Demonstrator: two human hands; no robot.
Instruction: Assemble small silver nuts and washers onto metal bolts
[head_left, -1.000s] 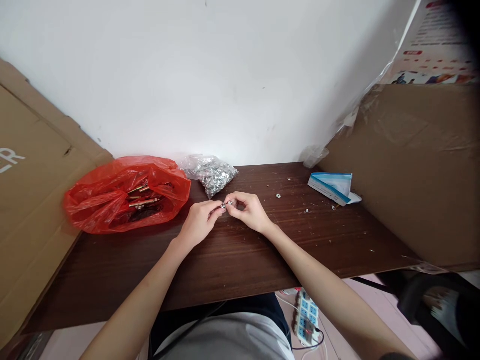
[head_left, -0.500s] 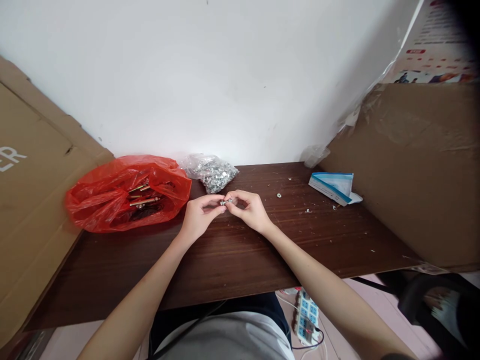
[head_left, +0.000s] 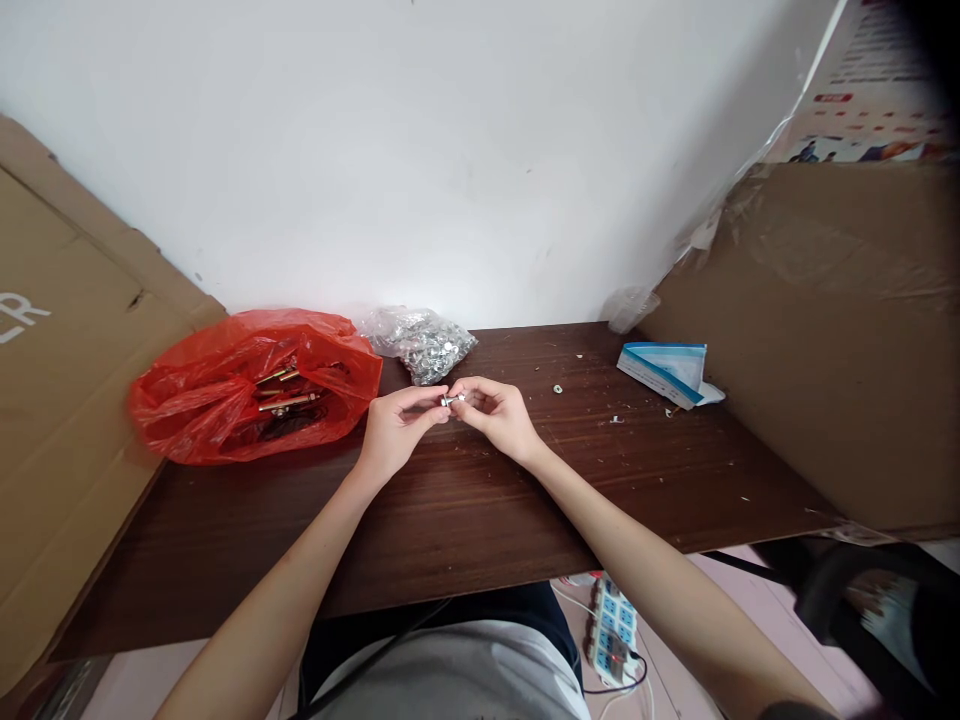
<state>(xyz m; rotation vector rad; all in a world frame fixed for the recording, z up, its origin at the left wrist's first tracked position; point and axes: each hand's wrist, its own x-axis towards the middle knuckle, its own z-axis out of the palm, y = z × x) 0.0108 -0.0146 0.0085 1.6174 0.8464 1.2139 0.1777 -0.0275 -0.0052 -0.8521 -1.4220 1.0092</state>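
Observation:
Between my two hands is a small silvery bolt (head_left: 453, 400), held level just above the table, with a wider washer-like or nut-like part toward its left end. My left hand (head_left: 396, 428) pinches the left end between thumb and fingertips. Closed on the right end are the thumb and fingers of my right hand (head_left: 496, 418); the fingertips partly cover the piece. Just behind my hands lies a clear plastic bag (head_left: 436, 348) full of small shiny metal parts. Left of it, an open red plastic bag (head_left: 202, 405) contains several brass-coloured bolts (head_left: 292, 402).
A dark wooden table (head_left: 450, 540) backs onto a white wall. Cardboard panels (head_left: 825, 350) flank both sides. At the right lie a blue-and-white folded packet (head_left: 664, 370), a small metal washer (head_left: 557, 389) and scraps. A power strip (head_left: 611, 630) is on the floor below.
My hands have drawn slightly apart, the left one shifting a little left, and more of the bolt shows between them. The bags and packet have stayed put.

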